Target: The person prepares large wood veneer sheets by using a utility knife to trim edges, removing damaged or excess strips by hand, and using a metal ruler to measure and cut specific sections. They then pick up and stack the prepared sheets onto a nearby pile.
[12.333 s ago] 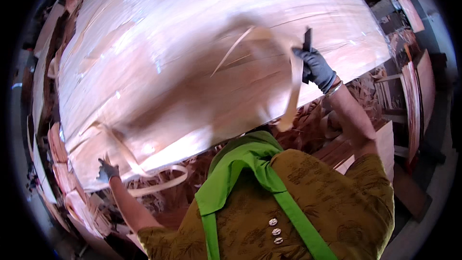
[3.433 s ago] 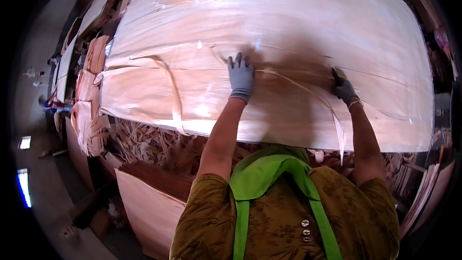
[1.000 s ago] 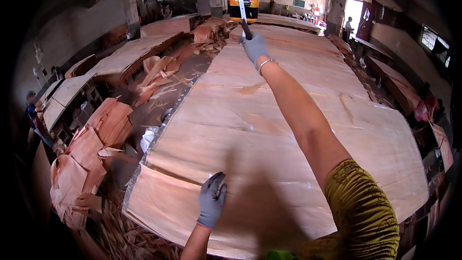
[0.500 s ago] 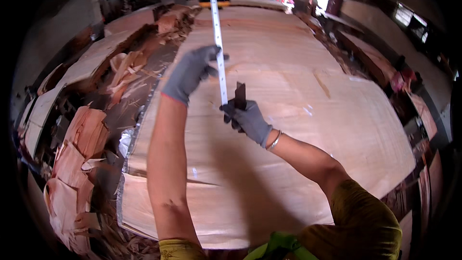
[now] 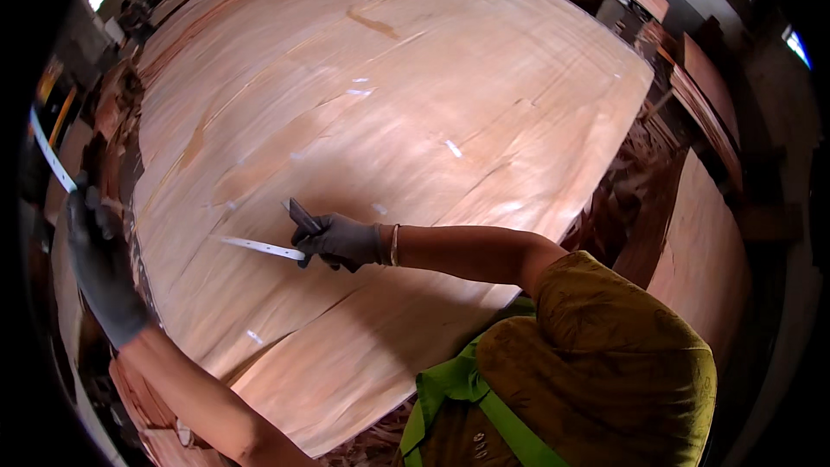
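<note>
My right hand [image 5: 341, 242], in a grey glove, is closed above the pale wood veneer sheet [image 5: 484, 164]. A short strip of white tape [image 5: 264, 247] with a row of small dark marks sticks out leftward from its fingers. The same hand grips a dark flat blade [image 5: 303, 214], which points up and left. At the left edge of the sheet, my gloved left hand [image 5: 99, 255] is closed on a longer white tape [image 5: 52, 154] that runs up toward the far left. That tape's far end is out of sight. The two pieces are apart.
Several small white tape pieces [image 5: 453, 149] are stuck on the veneer sheet. Torn veneer scraps [image 5: 635, 151] lie along its right side, beside stacked boards [image 5: 705, 225]. More scraps [image 5: 143, 389] lie near the lower left. A yellow-and-black object [image 5: 62, 117] stands far left.
My view has turned right. The tape that ran between both hands is now parted: a short piece stays in my right hand, the longer one in my left. My hands have moved apart.
</note>
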Available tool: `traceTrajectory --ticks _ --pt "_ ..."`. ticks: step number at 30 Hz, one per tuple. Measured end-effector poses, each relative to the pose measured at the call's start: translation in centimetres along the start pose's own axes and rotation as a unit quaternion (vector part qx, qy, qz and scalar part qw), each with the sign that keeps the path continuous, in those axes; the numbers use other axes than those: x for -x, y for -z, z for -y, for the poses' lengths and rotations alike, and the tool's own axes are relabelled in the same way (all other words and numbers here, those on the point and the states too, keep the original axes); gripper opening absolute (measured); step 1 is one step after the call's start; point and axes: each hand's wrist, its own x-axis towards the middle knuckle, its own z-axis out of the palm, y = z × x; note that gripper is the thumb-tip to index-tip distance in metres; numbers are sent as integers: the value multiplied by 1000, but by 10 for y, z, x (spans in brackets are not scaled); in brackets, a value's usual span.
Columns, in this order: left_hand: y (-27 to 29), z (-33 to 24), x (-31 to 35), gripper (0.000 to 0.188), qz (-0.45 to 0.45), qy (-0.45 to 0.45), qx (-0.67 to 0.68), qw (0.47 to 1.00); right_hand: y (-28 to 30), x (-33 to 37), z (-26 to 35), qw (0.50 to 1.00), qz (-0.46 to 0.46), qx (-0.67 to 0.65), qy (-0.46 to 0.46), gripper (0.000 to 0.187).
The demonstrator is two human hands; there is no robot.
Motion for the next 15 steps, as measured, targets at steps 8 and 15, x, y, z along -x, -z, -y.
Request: traceTrajectory --ticks 8,15 --pt "-306 93 89 18 76 101 -116 985 103 120 -36 876 -321 -55 356 31" --pt "-500 163 121 15 35 25 -187 981 209 269 -74 939 -239 -16 248 18"
